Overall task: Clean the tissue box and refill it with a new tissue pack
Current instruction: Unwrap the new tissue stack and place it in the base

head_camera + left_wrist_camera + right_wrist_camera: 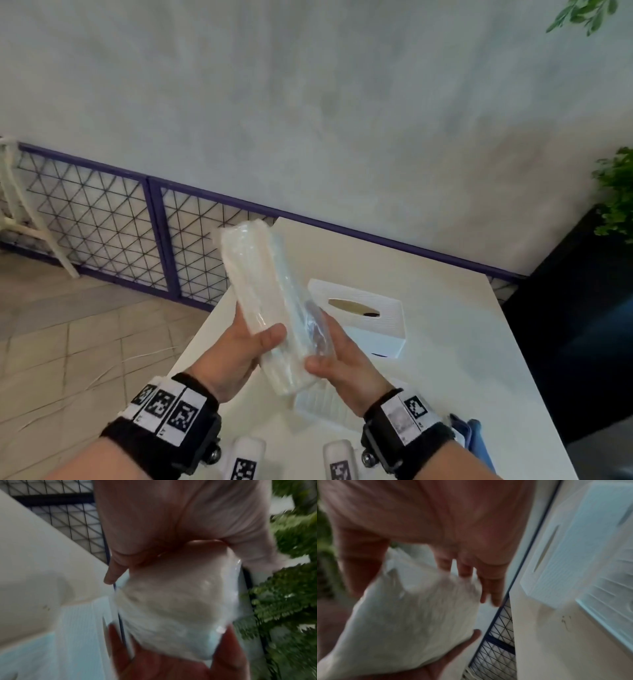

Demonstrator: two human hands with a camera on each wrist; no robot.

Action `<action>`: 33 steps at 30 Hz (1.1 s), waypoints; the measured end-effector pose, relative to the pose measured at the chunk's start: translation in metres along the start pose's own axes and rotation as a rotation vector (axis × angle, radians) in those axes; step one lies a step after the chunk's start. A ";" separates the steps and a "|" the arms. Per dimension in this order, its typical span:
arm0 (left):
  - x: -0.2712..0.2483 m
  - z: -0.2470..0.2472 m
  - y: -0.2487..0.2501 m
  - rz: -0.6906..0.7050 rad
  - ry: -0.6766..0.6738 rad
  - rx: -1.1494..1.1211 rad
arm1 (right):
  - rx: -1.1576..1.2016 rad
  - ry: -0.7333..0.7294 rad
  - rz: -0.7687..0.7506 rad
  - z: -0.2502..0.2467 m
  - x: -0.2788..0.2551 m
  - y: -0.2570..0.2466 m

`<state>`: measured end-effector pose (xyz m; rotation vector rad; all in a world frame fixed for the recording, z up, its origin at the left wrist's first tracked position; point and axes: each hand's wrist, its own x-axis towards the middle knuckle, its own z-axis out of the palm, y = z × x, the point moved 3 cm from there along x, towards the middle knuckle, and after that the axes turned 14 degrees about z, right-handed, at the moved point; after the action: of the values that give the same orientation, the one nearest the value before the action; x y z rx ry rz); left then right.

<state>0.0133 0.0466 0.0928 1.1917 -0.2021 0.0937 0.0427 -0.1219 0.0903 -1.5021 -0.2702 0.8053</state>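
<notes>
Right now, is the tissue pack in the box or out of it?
Out. Both the left hand and right hand hold the tissue pack above the table, beside the box.

Black wrist straps [164, 428] bear white coded tags [416, 407].

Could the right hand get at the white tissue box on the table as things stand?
Probably not at once: the right hand shares its grip on the tissue pack with the left hand. The tissue box stands just beyond it, with nothing between.
</notes>
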 end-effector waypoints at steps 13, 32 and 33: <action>-0.095 -0.104 -0.023 -0.393 -0.468 1.709 | -0.746 0.314 0.238 0.017 0.043 0.028; -0.111 -0.120 -0.074 -0.470 -0.467 1.684 | -1.325 -0.158 0.361 0.082 0.071 0.087; -0.111 -0.121 -0.074 -0.476 -0.453 1.688 | -1.325 -0.149 0.389 0.081 0.071 0.085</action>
<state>-0.0693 0.1349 -0.0405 2.9089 -0.2151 -0.5458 0.0175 -0.0264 -0.0041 -2.7913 -0.7246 1.1195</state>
